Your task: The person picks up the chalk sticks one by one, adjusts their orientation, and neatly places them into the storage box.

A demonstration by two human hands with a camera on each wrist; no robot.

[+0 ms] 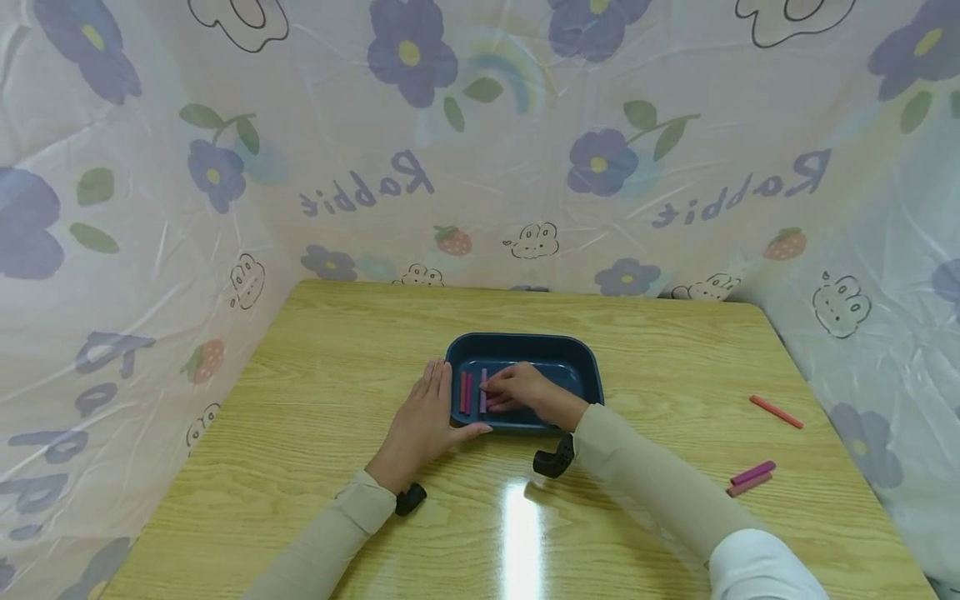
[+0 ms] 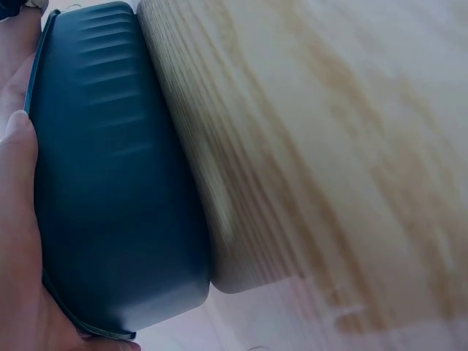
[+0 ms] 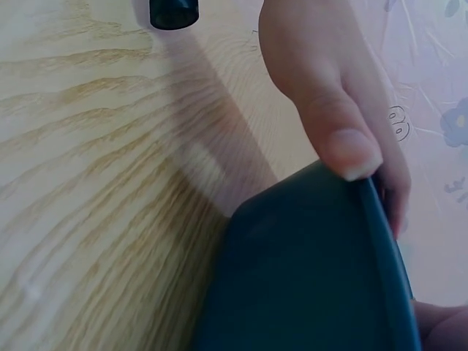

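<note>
A dark blue rectangular tray (image 1: 583, 360) lies on the wooden table. My left hand (image 1: 427, 423) rests against its left end, fingers straight along the wall and thumb by the front rim; the right wrist view shows that thumb (image 3: 351, 150) at the rim. Reaching inside, my right hand (image 1: 525, 390) pinches a slim purple stick (image 1: 483, 383) between thumb and fingers. The stick lines up front to back on the tray floor. To its left lie a pink stick (image 1: 462, 393) and a magenta stick (image 1: 468, 395), side by side.
At the right of the table lie an orange-red stick (image 1: 776, 412), and nearer me a purple-magenta stick (image 1: 753, 473) beside a dusty pink stick (image 1: 750, 485). Patterned cloth (image 1: 495, 167) walls the table at the back and both sides. Black wrist cameras (image 1: 553, 458) hang under the wrists.
</note>
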